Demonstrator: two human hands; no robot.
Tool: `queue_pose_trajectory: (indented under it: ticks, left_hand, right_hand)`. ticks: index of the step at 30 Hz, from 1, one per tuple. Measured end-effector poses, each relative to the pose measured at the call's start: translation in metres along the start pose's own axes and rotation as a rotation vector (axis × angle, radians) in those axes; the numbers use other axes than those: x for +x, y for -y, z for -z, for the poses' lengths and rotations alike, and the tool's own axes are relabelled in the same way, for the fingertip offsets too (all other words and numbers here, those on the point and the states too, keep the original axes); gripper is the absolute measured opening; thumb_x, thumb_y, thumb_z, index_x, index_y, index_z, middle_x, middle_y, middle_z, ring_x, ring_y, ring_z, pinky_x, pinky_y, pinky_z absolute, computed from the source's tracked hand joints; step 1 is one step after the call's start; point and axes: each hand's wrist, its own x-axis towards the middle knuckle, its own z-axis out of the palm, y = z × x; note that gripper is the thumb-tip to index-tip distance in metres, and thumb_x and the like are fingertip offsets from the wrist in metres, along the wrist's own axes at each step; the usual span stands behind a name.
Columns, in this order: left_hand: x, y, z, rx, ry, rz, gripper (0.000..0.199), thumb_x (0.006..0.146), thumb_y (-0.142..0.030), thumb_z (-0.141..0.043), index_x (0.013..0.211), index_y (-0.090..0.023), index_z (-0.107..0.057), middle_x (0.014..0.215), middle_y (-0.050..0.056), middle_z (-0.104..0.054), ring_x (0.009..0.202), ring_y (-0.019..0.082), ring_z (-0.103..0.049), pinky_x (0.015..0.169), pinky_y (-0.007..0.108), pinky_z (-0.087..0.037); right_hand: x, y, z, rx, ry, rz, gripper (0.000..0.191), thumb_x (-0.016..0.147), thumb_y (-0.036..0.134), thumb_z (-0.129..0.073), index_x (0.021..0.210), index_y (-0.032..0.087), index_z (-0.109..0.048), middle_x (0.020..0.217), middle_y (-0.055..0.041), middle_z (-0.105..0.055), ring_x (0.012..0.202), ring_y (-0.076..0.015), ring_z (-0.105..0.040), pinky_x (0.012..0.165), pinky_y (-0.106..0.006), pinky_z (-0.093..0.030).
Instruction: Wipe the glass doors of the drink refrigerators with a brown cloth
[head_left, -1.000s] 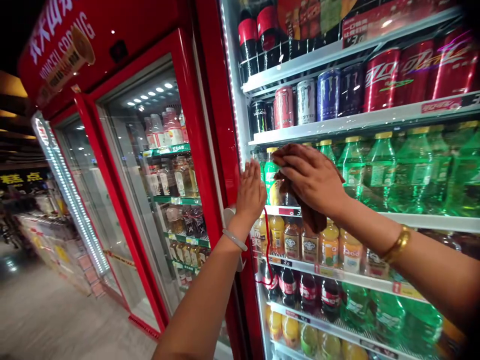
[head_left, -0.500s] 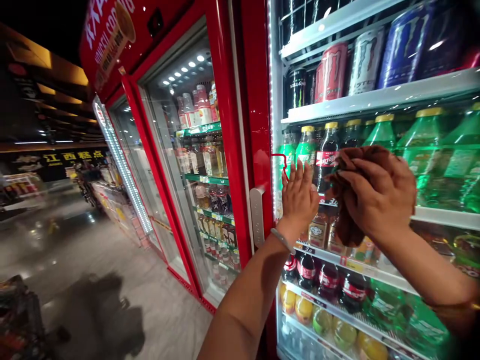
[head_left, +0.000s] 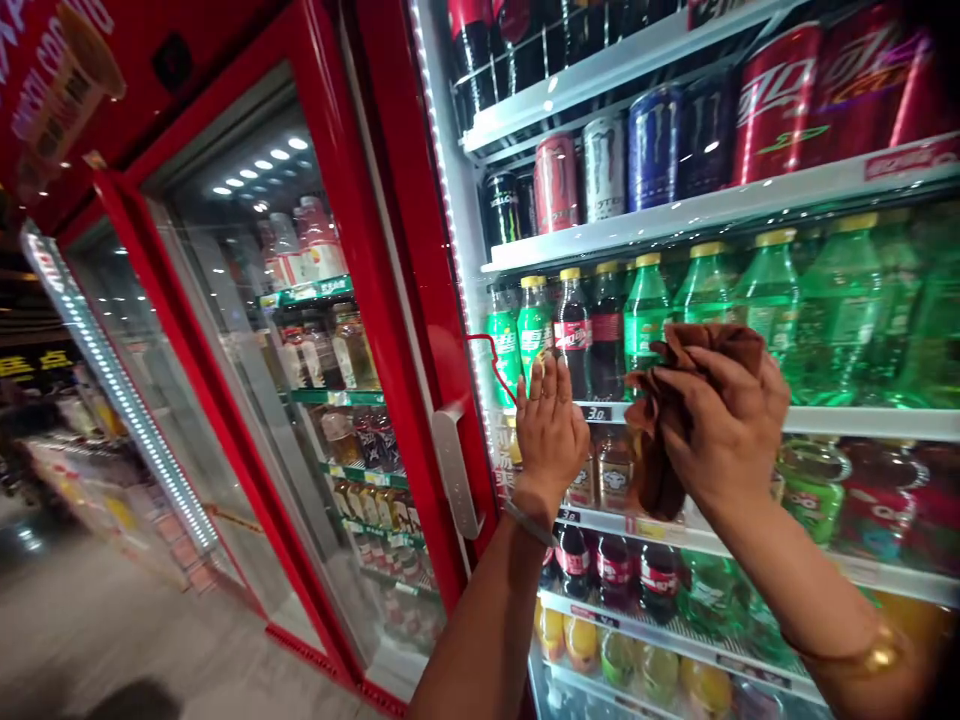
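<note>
The brown cloth (head_left: 664, 478) is in the right hand (head_left: 726, 435), in front of the cooler's glass front (head_left: 825, 345) at the level of the green bottles (head_left: 772, 280). The fingers and thumb pinch it into a crumpled bunch, with a folded part hanging below; whether it meets the glass cannot be told. It looks light, soft and limp, the sort of thing that does not break and takes whatever shape the grip gives it. A hold on the gathered middle should be the surest, since a loose corner would likely flop and slip about. The glass, by contrast, is probably stiff, smooth and slick under a palm. The left hand (head_left: 553, 435) holds nothing: its fingers are straight and nearly side by side, the palm turned to the glass and seemingly laid on it, to the right of the door handle (head_left: 456, 470). Compared with one second ago, when the hands nearly meet, they now stand well apart, and the cola bottles (head_left: 574, 335) show between them. The cloth has shifted rightward along the shelf, and the left hand is clear of the handle.
</note>
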Motion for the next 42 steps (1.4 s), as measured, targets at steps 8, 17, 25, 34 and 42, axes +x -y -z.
queue_pose_trajectory:
  ticks: [8, 17, 25, 34, 42]
  left_hand:
    - [-0.005, -0.001, -0.004, 0.008, 0.001, 0.015, 0.072, 0.105, -0.020, -0.036, 0.172, -0.019, -0.009, 0.177, 0.010, -0.020, 0.165, 0.025, -0.009, 0.137, 0.056, -0.016]
    - [-0.003, -0.051, -0.016, -0.086, -0.080, 0.299, 0.076, 0.109, -0.024, -0.036, 0.171, -0.022, 0.006, 0.179, 0.013, -0.010, 0.166, 0.031, -0.003, 0.134, 0.068, -0.010]
    - [-0.005, -0.081, -0.027, -0.107, -0.152, 0.372, 0.075, 0.110, -0.023, -0.035, 0.171, -0.031, 0.009, 0.179, 0.010, -0.006, 0.165, 0.030, 0.001, 0.133, 0.069, -0.007]
    - [0.007, -0.130, -0.038, -0.120, -0.053, 0.251, 0.080, 0.109, -0.025, -0.041, 0.170, -0.032, 0.010, 0.178, 0.004, -0.011, 0.165, 0.028, -0.006, 0.135, 0.063, -0.015]
    - [0.017, -0.142, -0.050, -0.073, -0.176, 0.232, 0.076, 0.108, -0.018, -0.041, 0.171, -0.029, 0.002, 0.176, 0.007, -0.019, 0.164, 0.031, -0.013, 0.135, 0.067, -0.007]
  right_hand:
    - [-0.040, 0.021, -0.011, 0.165, 0.164, 0.235, 0.044, 0.094, 0.018, -0.069, 0.136, 0.032, -0.067, 0.140, -0.0029, -0.069, 0.149, -0.0324, -0.049, 0.124, -0.061, -0.043]
    - [-0.010, -0.024, 0.020, -0.020, 0.023, -0.085, 0.047, 0.089, 0.024, -0.075, 0.135, 0.033, -0.069, 0.147, -0.0118, -0.061, 0.137, -0.0423, -0.058, 0.122, -0.074, -0.037]
    - [-0.069, -0.022, 0.027, 0.153, 0.218, 0.176, 0.060, 0.094, 0.016, -0.067, 0.148, 0.038, -0.057, 0.141, -0.0037, -0.069, 0.144, -0.0352, -0.054, 0.125, -0.068, -0.041]
    - [-0.003, -0.094, 0.055, -0.044, -0.104, -0.040, 0.057, 0.083, 0.026, -0.080, 0.137, 0.040, -0.068, 0.142, -0.0089, -0.067, 0.126, -0.0463, -0.065, 0.106, -0.075, -0.051]
    - [-0.053, -0.094, 0.063, 0.124, 0.202, 0.113, 0.075, 0.093, 0.020, -0.064, 0.160, 0.046, -0.043, 0.141, -0.0036, -0.069, 0.146, -0.0400, -0.051, 0.123, -0.071, -0.042]
